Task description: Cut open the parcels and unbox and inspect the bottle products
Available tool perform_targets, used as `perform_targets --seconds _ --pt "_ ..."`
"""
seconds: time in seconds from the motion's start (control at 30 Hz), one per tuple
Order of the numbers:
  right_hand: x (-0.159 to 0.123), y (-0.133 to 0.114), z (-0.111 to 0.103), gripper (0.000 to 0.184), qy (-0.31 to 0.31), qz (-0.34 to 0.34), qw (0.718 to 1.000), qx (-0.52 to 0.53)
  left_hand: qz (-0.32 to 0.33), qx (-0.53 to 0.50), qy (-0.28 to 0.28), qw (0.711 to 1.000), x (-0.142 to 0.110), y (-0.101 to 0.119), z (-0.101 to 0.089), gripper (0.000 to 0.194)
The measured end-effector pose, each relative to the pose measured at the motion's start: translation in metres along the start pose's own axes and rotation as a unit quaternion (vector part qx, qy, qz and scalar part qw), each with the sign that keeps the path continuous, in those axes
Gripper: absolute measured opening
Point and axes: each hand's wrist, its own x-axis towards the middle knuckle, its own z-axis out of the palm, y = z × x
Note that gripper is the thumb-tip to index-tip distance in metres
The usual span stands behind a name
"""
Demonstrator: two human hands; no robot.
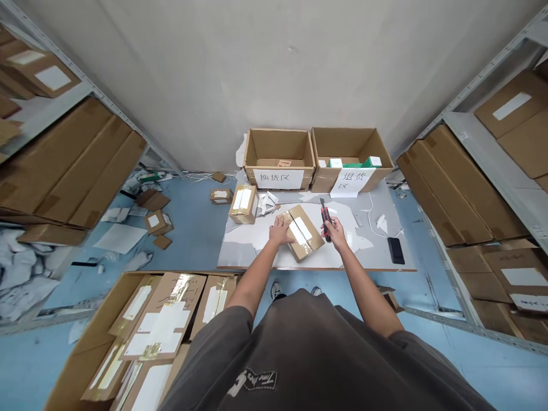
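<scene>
A taped cardboard box [315, 242] with white labels lies turned at an angle on the table [268, 261]. My left hand [280, 230] grips its left side, the thumb and fingers spread along the edge. In my right hand [335, 233], just right of the box, is a red and black utility knife [326, 220]. Its blade points up and away from me, apart from the box. Left of my left hand stands another taped box [244, 204], with crumpled white paper [268, 203] beside it.
Two open cartons with paper signs, a left one [278, 140] and a right one [346, 137], stand at the table's back. A phone [396, 250] and white cable lie at right. A large carton of parcels [115, 279] stands at lower left. Loaded shelves [483, 137] flank both sides.
</scene>
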Motion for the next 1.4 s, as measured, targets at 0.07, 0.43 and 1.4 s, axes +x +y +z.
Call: perform_targets --seconds 0.07,0.43,1.4 --pt "0.012 0.005 0.013 0.056 -0.023 -0.009 0.999 -0.023 -0.038 -0.012 0.002 0.999 -0.009 0.012 0.008 0.128" --pt "0.058 0.015 0.079 0.041 -0.177 -0.020 0.822 -0.540 -0.116 -0.072 -0.014 0.991 -0.018 0.036 0.022 0.148" --pt "0.060 0.010 0.094 0.059 -0.270 -0.027 0.691 -0.670 -0.110 -0.089 0.045 0.989 -0.020 0.035 0.028 0.146"
